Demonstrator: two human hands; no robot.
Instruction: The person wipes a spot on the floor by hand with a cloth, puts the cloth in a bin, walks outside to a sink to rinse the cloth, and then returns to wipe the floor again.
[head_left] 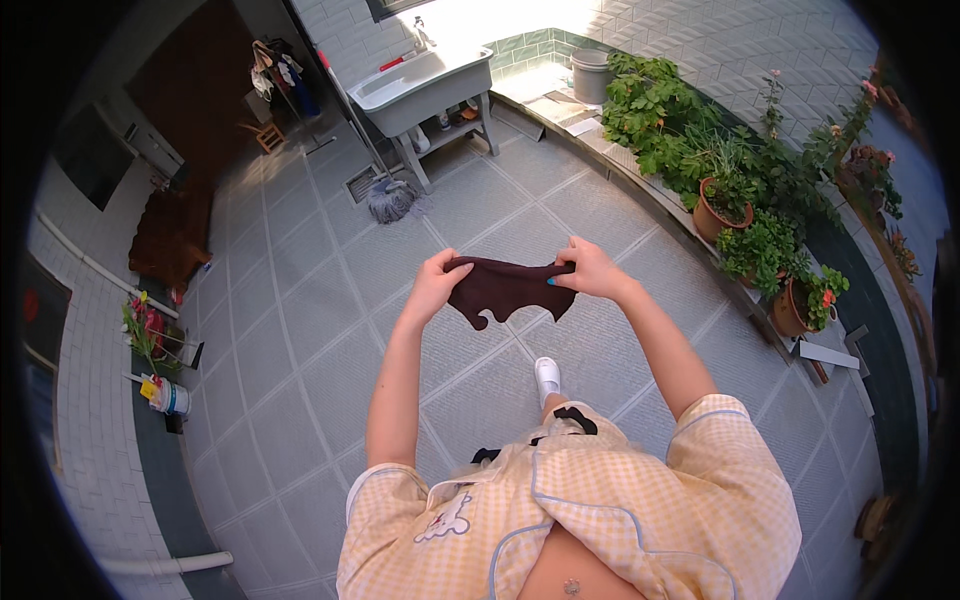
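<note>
A small dark maroon cloth (510, 288) hangs stretched between my two hands, out in front of me above the tiled floor. Its upper edge runs nearly straight from hand to hand, and its lower edge is scalloped and uneven. My left hand (437, 283) pinches the upper left corner, thumb on top. At the other end, my right hand (588, 270) grips the upper right corner between thumb and fingers. Both arms reach forward. Whether the cloth is a garment or a rag I cannot tell.
Ahead stands a grey sink (425, 85) with a mop (392, 200) beside it. Potted plants (722, 210) and a grey bucket (591, 76) line the raised ledge on the right. A clothes rack (285, 85) is at the far left, and a white bucket (170, 397) sits by the left wall.
</note>
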